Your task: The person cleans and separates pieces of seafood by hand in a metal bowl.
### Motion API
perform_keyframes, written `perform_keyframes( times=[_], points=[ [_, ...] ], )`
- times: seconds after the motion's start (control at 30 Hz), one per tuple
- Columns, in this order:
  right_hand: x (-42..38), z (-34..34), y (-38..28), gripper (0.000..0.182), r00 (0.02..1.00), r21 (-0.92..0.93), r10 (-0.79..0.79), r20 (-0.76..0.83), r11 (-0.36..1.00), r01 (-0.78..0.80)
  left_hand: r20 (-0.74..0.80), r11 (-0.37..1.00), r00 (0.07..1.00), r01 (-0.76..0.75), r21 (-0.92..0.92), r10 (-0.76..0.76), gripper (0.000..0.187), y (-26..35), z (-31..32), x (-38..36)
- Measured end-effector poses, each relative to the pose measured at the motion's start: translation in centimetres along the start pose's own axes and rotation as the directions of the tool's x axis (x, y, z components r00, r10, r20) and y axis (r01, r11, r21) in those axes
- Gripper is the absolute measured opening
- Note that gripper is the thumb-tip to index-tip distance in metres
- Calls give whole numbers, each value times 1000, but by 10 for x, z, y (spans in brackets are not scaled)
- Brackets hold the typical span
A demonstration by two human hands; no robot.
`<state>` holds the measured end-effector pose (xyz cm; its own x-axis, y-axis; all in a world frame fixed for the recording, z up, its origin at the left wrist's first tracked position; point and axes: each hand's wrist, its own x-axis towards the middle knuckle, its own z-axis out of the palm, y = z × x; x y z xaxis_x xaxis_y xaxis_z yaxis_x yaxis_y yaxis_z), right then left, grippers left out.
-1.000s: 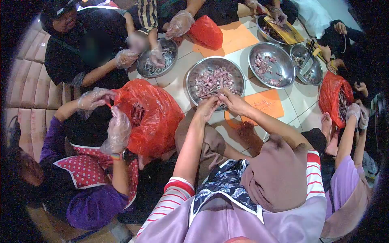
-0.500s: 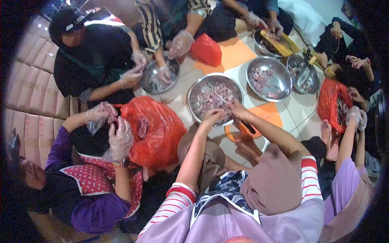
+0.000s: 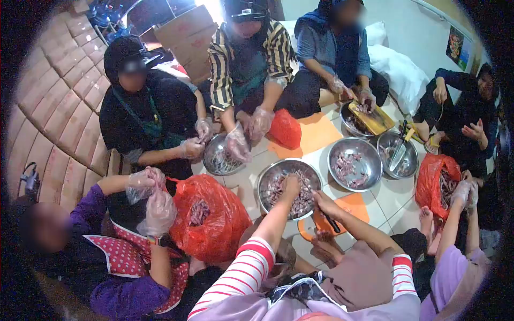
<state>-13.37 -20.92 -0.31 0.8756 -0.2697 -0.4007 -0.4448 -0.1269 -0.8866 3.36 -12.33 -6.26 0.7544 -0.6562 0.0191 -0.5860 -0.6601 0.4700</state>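
My left hand (image 3: 290, 186) is down in a steel bowl (image 3: 263, 202) of small pinkish pieces (image 3: 303, 206). Its fingers look bent and pressed together, their tips hidden among the pieces. At the bowl's right rim, my right hand (image 3: 325, 204) is closed round a knife (image 3: 334, 223). The thin blade points up and left over the bowl, and the dark handle end sticks out below the hand. Under that handle lies an orange board (image 3: 354, 206) on the tiles.
Co-workers sit around. A red bag (image 3: 227, 214) of pieces stands left, another red bag (image 3: 425, 187) right. Nearby are steel bowls (image 3: 369, 179) (image 3: 222, 170), one bowl with a large knife (image 3: 397, 155), a yellow board (image 3: 375, 120), and stacked cartons (image 3: 59, 107).
The view has tilted up, showing more of the co-workers. My left hand has moved away from the blade and deeper into the bowl; my right hand still holds the knife.
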Motion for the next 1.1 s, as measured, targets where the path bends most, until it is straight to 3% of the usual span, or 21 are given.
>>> perform_keyframes(
  times=[0.03,0.1,0.13,0.17,0.23,0.3,0.33,0.37,0.4,0.43,0.47,0.53,0.57,0.63,0.7,0.77,0.83,0.9,1.0,1.1],
  points=[
    [2,-2,3,49,1000,-1,-1,0,1000,1,-1,1000,1000,0,0,0,17,0,0,0],
    [-2,-2,6,48,999,-19,48,18,999,-48,-147,996,987,-47,79,58,16,-1,1,-6],
    [-15,0,-11,48,999,76,-17,29,997,15,-195,999,981,16,37,-8,16,-1,4,-8],
    [-12,1,-11,48,999,81,-11,35,997,8,-188,999,982,21,39,-13,16,-5,4,-9],
    [-9,3,-5,49,999,34,12,35,999,-13,-136,955,984,76,-287,-119,25,-15,-2,-11],
    [15,7,25,42,983,-43,-182,2,982,182,-119,942,992,9,-335,-52,24,-34,-7,-22],
    [3,6,5,41,988,27,-152,17,988,152,-93,943,993,43,-330,-78,26,-23,-31,-34],
    [-12,5,-16,39,999,87,-22,46,996,18,-62,941,994,69,-331,-95,26,-23,-33,-42],
    [-10,8,-15,38,995,244,40,87,968,-60,-33,737,987,96,-670,-159,24,-25,-30,-50],
    [-9,9,-16,37,993,253,61,105,964,-86,4,418,977,94,-904,-212,23,-23,-33,-56],
    [-6,10,-13,37,987,291,53,153,952,-96,20,414,974,114,-903,-224,23,-23,-39,-63],
    [-6,15,-13,37,978,326,45,205,939,-111,390,249,866,471,-846,-313,17,-14,-58,-76],
    [-10,18,-17,36,969,334,65,239,931,-145,394,244,862,476,-845,-319,17,-9,-64,-84],
    [-6,23,-12,37,957,334,87,276,925,-181,440,-77,859,436,-897,-260,14,-6,-60,-95],
    [3,31,0,47,977,-17,-208,47,978,209,454,-134,870,435,-890,-190,18,-7,-55,-102],
    [-5,31,-4,49,971,17,-214,103,977,213,451,-285,866,386,-877,-214,18,3,-58,-111],
    [-11,32,-10,53,963,50,-221,154,975,215,475,-242,861,430,-870,-179,16,0,-59,-114],
    [-10,32,-7,51,941,-105,-329,84,936,336,461,-162,887,453,-877,-11,14,-8,-52,-113],
    [-14,29,-13,49,915,-158,-390,107,901,403,468,-163,884,460,-873,-15,15,-1,-59,-118],
    [-18,26,-19,48,949,-193,-285,137,932,308,459,-163,888,454,-876,4,16,-1,-62,-118]
  ],
)
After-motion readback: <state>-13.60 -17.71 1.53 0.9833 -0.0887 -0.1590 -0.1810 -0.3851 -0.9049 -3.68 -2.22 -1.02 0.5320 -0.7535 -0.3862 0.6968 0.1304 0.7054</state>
